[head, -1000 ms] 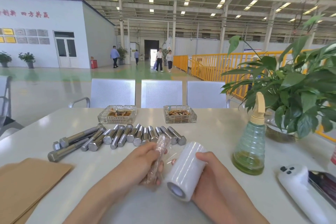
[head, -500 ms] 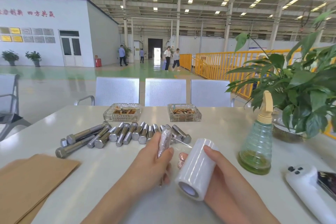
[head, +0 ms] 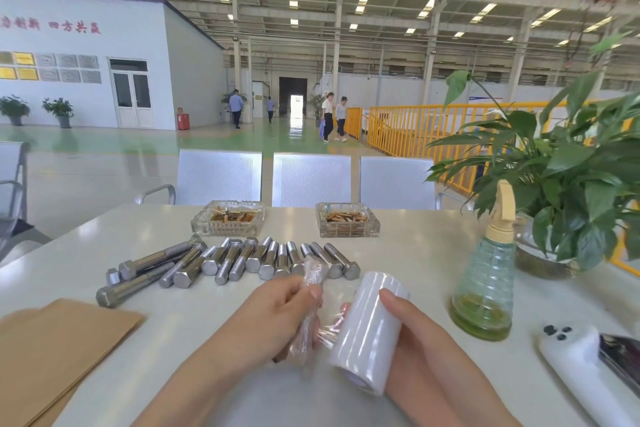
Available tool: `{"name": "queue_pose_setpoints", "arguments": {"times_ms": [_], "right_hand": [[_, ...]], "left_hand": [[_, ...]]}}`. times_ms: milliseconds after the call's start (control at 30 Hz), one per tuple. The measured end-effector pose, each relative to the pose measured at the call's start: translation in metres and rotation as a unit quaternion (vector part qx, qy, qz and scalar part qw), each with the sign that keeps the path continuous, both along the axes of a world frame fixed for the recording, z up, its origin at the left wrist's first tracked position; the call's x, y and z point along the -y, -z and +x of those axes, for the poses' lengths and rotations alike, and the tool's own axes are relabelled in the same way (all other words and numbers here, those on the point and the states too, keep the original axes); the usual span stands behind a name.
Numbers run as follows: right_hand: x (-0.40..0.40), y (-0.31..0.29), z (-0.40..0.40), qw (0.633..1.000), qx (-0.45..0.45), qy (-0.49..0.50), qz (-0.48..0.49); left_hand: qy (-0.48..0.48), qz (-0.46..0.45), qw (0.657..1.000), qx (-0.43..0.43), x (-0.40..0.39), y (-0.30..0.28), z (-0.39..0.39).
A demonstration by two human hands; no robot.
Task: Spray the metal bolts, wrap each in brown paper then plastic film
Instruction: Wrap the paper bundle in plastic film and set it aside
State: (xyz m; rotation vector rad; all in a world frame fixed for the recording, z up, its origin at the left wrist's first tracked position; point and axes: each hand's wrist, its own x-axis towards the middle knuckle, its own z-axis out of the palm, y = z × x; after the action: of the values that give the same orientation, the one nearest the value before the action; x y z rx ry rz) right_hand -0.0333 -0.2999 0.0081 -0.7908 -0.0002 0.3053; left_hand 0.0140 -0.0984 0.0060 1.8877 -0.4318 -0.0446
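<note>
Flat brown paper sheets (head: pixel 52 350) lie at the left of the white tabletop (head: pixel 415 263), then a row of bare steel hex bolts (head: pixel 228 262). The left hand (head: pixel 277 315) has a closed grip on a film-wrapped bolt (head: pixel 310 305); the right hand (head: pixel 412 340) clasps a white plastic film roll (head: pixel 370 333). A green spray bottle (head: pixel 485 281) stands right.

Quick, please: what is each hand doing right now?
Left hand: grips the film-wrapped bolt.
Right hand: holds the plastic film roll.
</note>
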Motion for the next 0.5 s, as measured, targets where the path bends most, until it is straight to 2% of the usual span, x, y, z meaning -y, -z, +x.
{"name": "queue_pose_setpoints", "arguments": {"times_ms": [200, 333, 400, 433, 500], "right_hand": [[-0.007, 0.005, 0.002, 0.999, -0.018, -0.007, -0.038], [-0.017, -0.002, -0.003, 0.999, -0.001, 0.023, -0.042], [-0.008, -0.002, -0.005, 0.993, 0.055, 0.019, -0.105], [-0.005, -0.002, -0.006, 0.988, 0.052, 0.051, -0.136], [-0.002, -0.004, -0.009, 0.991, 0.038, 0.059, -0.116]], "left_hand": [[-0.031, -0.061, 0.996, 0.065, 0.002, -0.004, -0.004], [-0.056, 0.009, 0.99, 0.126, 0.008, -0.001, -0.003], [-0.07, 0.055, 0.984, 0.152, 0.009, 0.004, -0.003], [-0.073, 0.069, 0.983, 0.152, 0.01, 0.005, -0.003], [-0.069, 0.054, 0.991, 0.099, 0.016, 0.005, -0.004]]}}
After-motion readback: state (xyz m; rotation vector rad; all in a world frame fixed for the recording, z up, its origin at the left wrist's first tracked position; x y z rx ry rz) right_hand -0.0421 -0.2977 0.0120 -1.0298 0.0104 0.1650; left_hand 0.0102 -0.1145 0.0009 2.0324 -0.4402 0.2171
